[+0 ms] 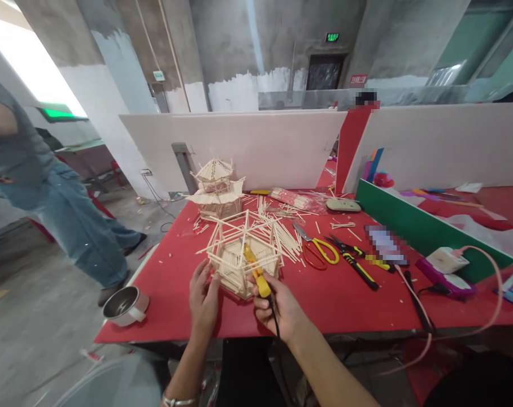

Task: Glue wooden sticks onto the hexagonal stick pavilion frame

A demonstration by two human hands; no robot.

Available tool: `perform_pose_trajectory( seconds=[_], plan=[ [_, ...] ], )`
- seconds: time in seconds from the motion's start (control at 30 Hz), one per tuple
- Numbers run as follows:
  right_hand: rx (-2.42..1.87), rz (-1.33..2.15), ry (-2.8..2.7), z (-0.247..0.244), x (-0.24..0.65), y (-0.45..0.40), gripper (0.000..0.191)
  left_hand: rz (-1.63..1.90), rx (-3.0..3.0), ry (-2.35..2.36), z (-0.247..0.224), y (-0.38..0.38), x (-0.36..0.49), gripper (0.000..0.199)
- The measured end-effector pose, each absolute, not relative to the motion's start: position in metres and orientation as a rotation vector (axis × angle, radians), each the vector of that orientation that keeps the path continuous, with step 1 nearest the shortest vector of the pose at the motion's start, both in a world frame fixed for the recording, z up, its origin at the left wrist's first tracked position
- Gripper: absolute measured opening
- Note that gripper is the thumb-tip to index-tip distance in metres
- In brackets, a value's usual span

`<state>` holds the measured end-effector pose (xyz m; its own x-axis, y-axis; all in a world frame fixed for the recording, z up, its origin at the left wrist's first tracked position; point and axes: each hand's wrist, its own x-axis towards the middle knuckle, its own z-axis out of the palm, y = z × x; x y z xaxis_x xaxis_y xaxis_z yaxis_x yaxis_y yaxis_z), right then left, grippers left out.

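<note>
A many-sided open frame of thin wooden sticks (229, 281) stands on the red table in front of me. My left hand (204, 294) is at its near left side, thumb and fingers apart, touching or almost touching the sticks. In my right hand (275, 305) is a yellow corded tool (255, 270), its tip pointing forward over the inside of the frame. Whether the tip touches a stick is too small to tell. Behind the frame stands a tiered stick pavilion (217, 189), with loose sticks (286, 237) lying to its right.
A metal mug (126, 306) is at the front left table edge. Scissors (320, 252), pliers (353, 260), a phone (386, 245) and a power strip (451, 282) with cables lie on the right. A green board (426, 229) stands beyond them. At the left stands a person (65, 209).
</note>
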<state>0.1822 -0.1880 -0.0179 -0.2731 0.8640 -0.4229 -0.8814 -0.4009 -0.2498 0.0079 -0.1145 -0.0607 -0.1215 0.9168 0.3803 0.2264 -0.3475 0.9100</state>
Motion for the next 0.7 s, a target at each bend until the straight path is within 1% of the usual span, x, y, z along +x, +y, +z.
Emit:
perform_pose_trajectory(
  seconds=[0.6,0.7],
  plan=[
    [-0.369,1.905,0.057,-0.0260,0.1797,-0.1871,0.027,1.527,1.542,1.287,-0.0571,-0.1162,0.0106,0.040],
    [-0.328,1.896,0.066,-0.0272,0.1783,-0.1884,0.030,1.528,1.543,1.286,-0.0580,-0.1158,0.0102,0.040]
  ],
)
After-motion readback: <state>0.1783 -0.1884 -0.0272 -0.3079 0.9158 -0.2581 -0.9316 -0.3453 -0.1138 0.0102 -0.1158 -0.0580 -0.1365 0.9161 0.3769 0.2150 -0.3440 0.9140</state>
